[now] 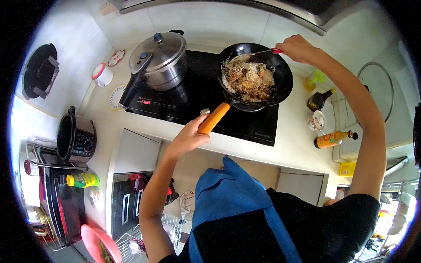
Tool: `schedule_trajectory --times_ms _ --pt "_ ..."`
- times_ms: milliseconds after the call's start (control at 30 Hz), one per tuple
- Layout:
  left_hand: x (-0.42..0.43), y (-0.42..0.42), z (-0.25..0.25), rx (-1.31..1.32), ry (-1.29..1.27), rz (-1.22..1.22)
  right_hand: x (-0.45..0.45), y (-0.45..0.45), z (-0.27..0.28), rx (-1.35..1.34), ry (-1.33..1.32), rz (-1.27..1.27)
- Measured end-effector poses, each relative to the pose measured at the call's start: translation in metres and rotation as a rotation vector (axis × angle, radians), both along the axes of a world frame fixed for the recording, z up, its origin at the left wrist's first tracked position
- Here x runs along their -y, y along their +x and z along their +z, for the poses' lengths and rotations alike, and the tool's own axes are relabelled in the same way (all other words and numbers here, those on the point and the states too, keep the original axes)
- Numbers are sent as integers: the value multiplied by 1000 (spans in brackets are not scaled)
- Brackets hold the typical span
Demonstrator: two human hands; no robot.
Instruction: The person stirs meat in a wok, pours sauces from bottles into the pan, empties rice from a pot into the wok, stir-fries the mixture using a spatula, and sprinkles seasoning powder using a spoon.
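A black wok (284,79) with an orange wooden handle (214,118) is tilted over the right part of the black cooktop (201,79). Inside lies a brown and white food mixture (250,81). My left hand (190,136) is closed round the end of the wok's handle. Above the wok's right rim, my right hand (296,49) grips the red handle of a metal spatula (258,52), whose blade reaches into the food at the wok's upper left.
A pressure cooker (164,65) stands on the cooktop's left part, its long handle pointing front-left. Sauce bottles (329,140) and a small bowl (316,120) are at the right. An open multicooker (76,138), a yellow-green container (83,180) and a pink basin (94,243) are at the left.
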State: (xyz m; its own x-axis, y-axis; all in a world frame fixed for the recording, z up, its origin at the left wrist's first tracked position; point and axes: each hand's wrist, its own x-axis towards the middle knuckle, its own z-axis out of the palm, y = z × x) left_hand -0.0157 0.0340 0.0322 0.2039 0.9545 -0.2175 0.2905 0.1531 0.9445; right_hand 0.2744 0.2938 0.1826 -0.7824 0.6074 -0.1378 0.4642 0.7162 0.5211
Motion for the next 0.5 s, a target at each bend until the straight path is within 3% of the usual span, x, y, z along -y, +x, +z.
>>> schedule_trajectory --times_ms 167,233,433,500 --pt "-1 -2 -4 38 -20 -13 46 24 5 90 96 72" --pt "-2 -1 -2 6 -35 -4 75 37 18 163 115 -77" --pt "-1 -3 -3 70 -71 -49 122 62 41 186 274 -176" --pt "-3 -3 -5 79 -74 -63 115 62 44 111 208 -260"
